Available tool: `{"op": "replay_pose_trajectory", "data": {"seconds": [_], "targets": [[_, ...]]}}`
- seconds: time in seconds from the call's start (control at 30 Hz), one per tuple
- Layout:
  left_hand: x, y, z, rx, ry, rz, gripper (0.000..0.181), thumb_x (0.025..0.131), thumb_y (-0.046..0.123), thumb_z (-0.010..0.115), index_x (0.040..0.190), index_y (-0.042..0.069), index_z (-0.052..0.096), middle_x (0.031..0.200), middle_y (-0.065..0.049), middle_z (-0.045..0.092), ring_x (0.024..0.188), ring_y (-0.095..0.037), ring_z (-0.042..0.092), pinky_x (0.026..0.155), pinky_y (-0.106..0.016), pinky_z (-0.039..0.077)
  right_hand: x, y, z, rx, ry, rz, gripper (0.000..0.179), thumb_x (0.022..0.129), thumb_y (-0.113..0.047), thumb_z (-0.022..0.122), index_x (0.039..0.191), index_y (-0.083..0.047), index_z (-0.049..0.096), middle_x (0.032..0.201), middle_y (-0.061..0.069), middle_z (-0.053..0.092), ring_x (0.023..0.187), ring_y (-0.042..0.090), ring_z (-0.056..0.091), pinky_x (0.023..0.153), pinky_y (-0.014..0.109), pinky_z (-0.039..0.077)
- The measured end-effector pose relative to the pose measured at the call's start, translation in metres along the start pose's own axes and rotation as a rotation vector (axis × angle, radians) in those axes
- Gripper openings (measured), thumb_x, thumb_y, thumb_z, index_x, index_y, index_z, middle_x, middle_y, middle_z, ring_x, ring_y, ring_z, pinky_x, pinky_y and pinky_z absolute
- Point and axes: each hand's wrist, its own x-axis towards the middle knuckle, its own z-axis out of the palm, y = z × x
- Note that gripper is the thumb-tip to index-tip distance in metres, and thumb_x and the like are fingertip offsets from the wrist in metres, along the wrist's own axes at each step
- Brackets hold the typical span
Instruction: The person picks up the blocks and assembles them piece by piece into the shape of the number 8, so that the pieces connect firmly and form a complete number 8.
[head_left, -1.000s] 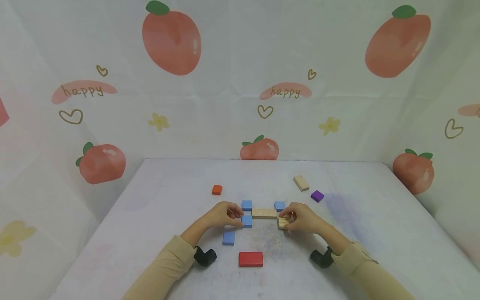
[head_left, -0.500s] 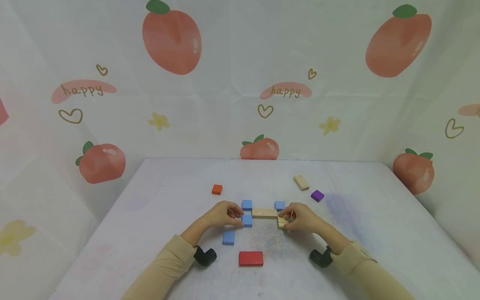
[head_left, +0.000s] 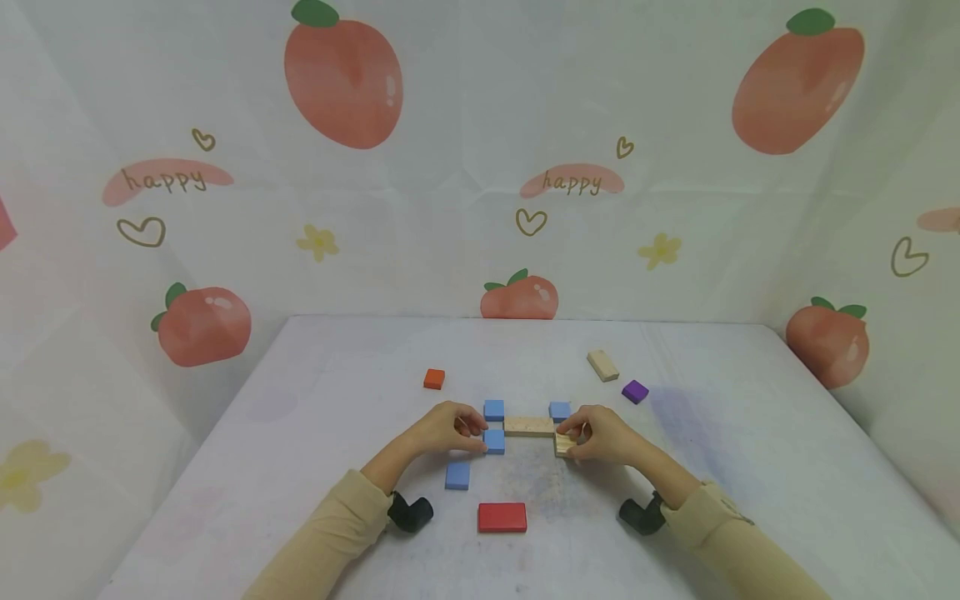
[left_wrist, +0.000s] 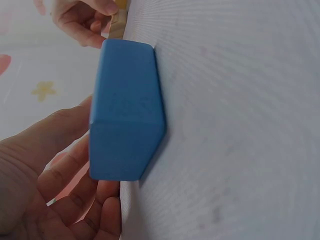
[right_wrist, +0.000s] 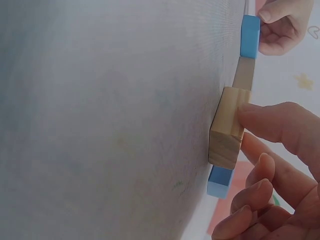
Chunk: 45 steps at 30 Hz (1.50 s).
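Pale rectangular wooden block (head_left: 562,447), pinched thumb-to-finger in right hand (head_left: 607,435), rectangular blue block (head_left: 494,442) at left, pinched in left hand (head_left: 445,429)

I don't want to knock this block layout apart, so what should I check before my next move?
1. Left hand in place: ok, it holds the blue block at its fingertips.
2. Right hand in place: ok, it pinches the wooden block.
3. Long wooden block between the left and right blocks: ok.
4. Right hand not touching the back right blue block: cannot tell; the fingers are very close.
5. Seams fully closed: cannot tell; too small to judge.
6. Space in front free of loose pieces: not ok; the loose blue block and red block lie there.
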Motion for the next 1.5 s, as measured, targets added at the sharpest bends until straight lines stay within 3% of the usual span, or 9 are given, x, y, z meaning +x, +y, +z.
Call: {"op": "replay_pose_trajectory", "data": {"seconds": [1.5], "targets": [[-0.0009, -0.0001, 0.0004, 0.002, 0.008, 0.002, 0.029, 0.076, 0.017, 0.076, 0.099, 0.004, 0.067, 0.091, -0.006, 0.067, 0.076, -0.008, 0.053, 0.070, -0.017, 0.044, -0.0014, 0.0011, -0.0058, -0.009, 0.004, 0.019, 0.030, 0.073, -0.010, 0.075, 0.099, 0.002, 0.070, 0.076, 0.004, 0.059, 0.059, 0.002, 0.040, 0.053, 0.018, 0.038]]}}
